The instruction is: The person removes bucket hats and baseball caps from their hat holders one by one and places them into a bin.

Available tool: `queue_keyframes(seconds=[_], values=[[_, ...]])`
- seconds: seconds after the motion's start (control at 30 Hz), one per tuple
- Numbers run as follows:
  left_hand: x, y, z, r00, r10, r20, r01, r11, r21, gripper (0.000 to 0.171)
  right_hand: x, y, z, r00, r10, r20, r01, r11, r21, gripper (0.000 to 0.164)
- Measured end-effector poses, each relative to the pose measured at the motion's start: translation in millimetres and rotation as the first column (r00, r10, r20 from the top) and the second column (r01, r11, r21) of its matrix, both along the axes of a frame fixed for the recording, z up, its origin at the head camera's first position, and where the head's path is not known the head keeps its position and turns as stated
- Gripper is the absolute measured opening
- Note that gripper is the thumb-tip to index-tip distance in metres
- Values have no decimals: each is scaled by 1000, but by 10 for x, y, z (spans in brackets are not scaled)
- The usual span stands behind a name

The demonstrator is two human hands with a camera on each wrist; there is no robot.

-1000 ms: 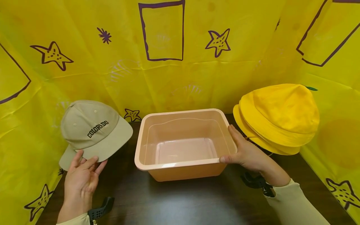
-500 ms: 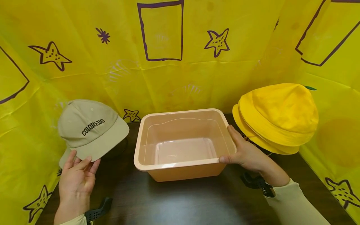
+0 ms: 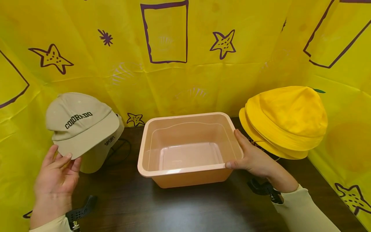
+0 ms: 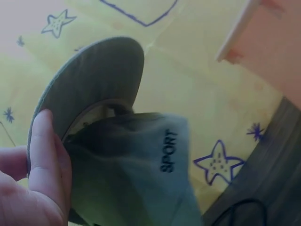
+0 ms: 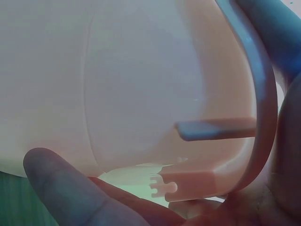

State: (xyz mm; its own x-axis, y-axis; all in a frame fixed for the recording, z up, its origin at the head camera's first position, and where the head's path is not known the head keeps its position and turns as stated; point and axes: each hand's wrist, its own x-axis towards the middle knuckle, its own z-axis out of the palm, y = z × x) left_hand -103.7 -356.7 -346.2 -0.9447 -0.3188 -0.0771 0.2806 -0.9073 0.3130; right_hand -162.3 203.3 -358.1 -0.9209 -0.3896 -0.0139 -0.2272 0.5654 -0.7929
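In the head view, my left hand (image 3: 56,175) pinches the brim of a beige baseball cap (image 3: 79,112) lettered COLORADO. That cap is lifted and tilted over a second pale cap (image 3: 95,158) lettered SPORT, which is partly hidden beneath it. The left wrist view shows the underside of the lifted cap's brim (image 4: 103,70), with the SPORT cap (image 4: 127,160) behind my fingers. At the centre stands a peach plastic basin (image 3: 185,132), with nothing visible inside. Its right rim is held by my right hand (image 3: 253,158), thumb at the near corner; the right wrist view shows the fingers against its outside.
Stacked yellow brimmed hats (image 3: 290,119) stand right of the basin, beyond my right hand. A dark wire loop (image 3: 123,148) lies on the brown table (image 3: 162,209) by the SPORT cap. Yellow sheeting (image 3: 174,80) with drawn stars encloses the back and sides.
My left hand has moved left and slightly up with the COLORADO cap, uncovering more of the SPORT cap and its lettering. My right hand and the basin stay put.
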Motion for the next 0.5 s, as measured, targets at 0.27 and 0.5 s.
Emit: queue_keyframes(seconds=[0.27,0.5], values=[[-134,-213,190,990,-91,-107,89,996,-23,49,10,6,2,1000,-7,6,7,1000,1,127],[-254,-237,354,972,-161,-173,141,983,-118,48,16,4,8,1000,-6,4,6,1000,0,126]])
